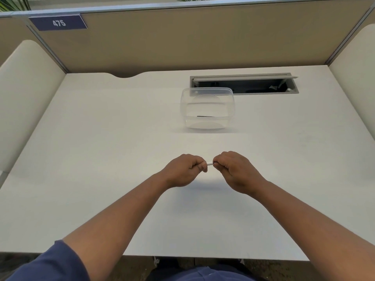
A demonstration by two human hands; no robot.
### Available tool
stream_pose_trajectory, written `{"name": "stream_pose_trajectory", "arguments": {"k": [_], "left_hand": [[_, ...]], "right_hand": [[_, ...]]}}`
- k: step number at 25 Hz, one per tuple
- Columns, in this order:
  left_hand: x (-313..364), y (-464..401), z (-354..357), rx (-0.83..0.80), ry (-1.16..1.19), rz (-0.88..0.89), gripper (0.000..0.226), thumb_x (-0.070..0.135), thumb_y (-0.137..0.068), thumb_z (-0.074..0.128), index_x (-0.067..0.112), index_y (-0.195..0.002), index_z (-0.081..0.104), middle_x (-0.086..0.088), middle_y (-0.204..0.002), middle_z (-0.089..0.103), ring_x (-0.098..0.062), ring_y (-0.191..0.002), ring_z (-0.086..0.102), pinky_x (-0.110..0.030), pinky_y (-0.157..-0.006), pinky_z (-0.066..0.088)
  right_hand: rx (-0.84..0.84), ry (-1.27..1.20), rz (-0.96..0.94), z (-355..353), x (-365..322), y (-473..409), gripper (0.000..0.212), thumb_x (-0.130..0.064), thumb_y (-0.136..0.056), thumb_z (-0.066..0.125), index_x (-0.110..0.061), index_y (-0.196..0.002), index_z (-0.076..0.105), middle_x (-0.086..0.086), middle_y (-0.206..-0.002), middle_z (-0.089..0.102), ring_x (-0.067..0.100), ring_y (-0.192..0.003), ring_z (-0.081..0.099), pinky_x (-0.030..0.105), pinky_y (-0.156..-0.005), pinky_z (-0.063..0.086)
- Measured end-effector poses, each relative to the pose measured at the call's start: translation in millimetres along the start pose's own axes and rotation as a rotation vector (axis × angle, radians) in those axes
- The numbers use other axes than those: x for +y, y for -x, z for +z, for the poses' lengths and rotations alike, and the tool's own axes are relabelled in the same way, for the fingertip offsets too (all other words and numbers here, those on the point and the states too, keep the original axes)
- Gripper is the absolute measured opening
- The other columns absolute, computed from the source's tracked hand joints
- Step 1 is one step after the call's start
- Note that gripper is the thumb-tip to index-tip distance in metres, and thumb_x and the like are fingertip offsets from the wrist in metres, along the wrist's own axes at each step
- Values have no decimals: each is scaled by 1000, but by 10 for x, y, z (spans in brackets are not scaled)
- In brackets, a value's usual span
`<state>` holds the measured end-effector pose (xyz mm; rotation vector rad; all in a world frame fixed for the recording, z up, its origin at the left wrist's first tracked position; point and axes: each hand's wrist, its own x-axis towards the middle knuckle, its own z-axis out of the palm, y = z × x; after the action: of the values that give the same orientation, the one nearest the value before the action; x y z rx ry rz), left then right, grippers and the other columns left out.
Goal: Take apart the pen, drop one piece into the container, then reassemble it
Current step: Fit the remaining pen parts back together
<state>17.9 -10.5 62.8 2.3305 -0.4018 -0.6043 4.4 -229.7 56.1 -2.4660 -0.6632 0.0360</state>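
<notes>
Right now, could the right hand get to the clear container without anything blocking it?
Probably yes. The clear container stands open-topped on the white desk, straight beyond the right hand, with only bare desk between. But that hand's grip, like the left hand's, is closed on the pen.

The only thing to read is the white number "475" on a dark blue sign (58, 22) stuck at the top left of the tan wall (182, 37) behind the white desk (101, 138).
</notes>
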Motion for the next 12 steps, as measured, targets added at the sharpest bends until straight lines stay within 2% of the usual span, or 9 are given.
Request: {"name": "stream_pose_trajectory", "arguments": {"k": [2, 6, 7, 9, 12], "left_hand": [[24, 6, 13, 51, -67, 12, 28, 39, -104, 45, 29, -94, 70, 10, -71, 58, -14, -67, 50, -32, -65, 43], [68, 28, 49, 211, -280, 130, 28, 36, -103, 45, 23, -90, 66, 4, -72, 60, -19, -72, 53, -34, -61, 43], [70, 31, 45, 211, -291, 136, 28, 36, -104, 44, 23, -90, 65, 4, -72, 60, -19, -72, 53, -34, -61, 43], [72, 25, 25, 168, -256, 92, 29, 37, -104, 44, 25, -95, 68, 6, -76, 61, -18, -74, 53, -33, -63, 42], [65, -1, -21, 73, -151, -20, 29, 40, -105, 43, 29, -101, 70, 12, -74, 58, -10, -69, 51, -30, -64, 41]], "right_hand": [[-50, -146, 150, 0, -62, -8, 23, -20, -100, 49, -15, -81, 59, -5, -67, 52, 16, -66, 44, 31, -61, 38], [-165, -758, 688, -111, -236, -110, 34, -25, -100, 49, -14, -70, 57, -1, -56, 50, 15, -54, 36, 27, -54, 30], [-206, -791, 736, -136, -245, -129, 35, -27, -101, 49, -13, -70, 58, -1, -55, 50, 15, -53, 35, 27, -54, 29], [-250, -649, 672, -163, -230, -150, 37, -31, -102, 48, -11, -74, 62, -1, -60, 57, 15, -56, 41, 28, -57, 34], [-144, -364, 417, -127, -162, -113, 25, -26, -101, 51, -17, -86, 68, -4, -72, 62, 12, -63, 47, 30, -61, 41]]}}
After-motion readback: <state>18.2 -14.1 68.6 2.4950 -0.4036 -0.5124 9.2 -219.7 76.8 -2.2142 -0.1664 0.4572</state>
